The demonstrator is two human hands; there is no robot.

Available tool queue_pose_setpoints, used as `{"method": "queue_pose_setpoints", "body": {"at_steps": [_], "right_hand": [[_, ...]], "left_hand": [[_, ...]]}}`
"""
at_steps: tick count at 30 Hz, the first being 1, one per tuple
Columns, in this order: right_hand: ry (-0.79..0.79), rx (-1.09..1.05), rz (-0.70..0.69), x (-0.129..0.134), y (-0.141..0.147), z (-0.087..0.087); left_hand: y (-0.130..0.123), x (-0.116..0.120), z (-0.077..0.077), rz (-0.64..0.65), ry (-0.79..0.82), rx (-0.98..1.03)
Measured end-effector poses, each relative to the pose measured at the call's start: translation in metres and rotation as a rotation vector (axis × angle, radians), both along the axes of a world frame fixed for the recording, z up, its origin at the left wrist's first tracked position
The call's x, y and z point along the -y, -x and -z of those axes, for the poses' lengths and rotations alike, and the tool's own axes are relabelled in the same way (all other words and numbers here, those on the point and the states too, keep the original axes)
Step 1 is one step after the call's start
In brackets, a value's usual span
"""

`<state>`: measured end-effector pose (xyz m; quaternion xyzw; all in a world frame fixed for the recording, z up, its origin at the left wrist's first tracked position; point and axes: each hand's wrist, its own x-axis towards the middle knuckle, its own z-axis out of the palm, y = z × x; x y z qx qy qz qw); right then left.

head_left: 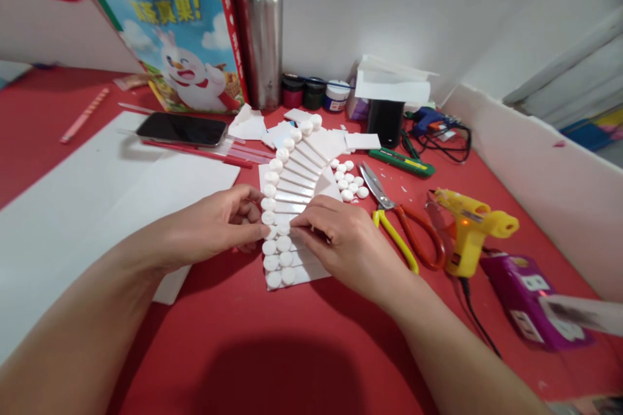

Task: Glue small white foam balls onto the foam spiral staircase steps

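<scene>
A white craft piece (311,270) lies on the red table, with thin sticks fanned across its upper part. White round discs (274,279) line its left edge, and a second, shorter row sits beside them near the bottom. My left hand (228,220) rests at this edge, thumb and fingertips closed against the discs. From the right, my right hand (341,233) pinches at a white disc (284,227) in the second row; its fingertips partly cover it. Several loose white discs (348,181) lie just beyond my right hand.
Right of the piece are scissors (382,198), a green cutter (402,161), a yellow glue gun (467,227) and a purple box (535,301). A phone (181,129) and white board (97,207) lie left. Behind stand a steel bottle (263,39) and paint jars (314,93).
</scene>
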<state>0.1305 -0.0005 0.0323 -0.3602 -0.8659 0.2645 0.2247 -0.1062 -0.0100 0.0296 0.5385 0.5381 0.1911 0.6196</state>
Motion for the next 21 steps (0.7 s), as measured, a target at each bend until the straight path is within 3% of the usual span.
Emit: {"method": "queue_pose_setpoints", "body": {"at_steps": [6,12,16,18,21], "right_hand": [[0.034,-0.040,0.105,-0.003,-0.006,-0.005],[0.052,0.058,0.052,0.006,-0.001,-0.005],[0.048,-0.011,0.076,0.002,-0.005,-0.007],[-0.005,-0.092,0.179,-0.006,-0.016,-0.009],[-0.156,-0.117,0.468,-0.021,-0.041,-0.012]], "left_hand": [[0.000,-0.001,-0.001,0.011,0.006,-0.058],[-0.003,0.000,-0.005,-0.012,0.013,-0.057],[-0.003,0.000,-0.006,-0.031,0.014,-0.068],[-0.003,0.000,-0.004,-0.042,-0.008,-0.076],[-0.007,0.000,0.001,-0.139,-0.065,-0.128]]}}
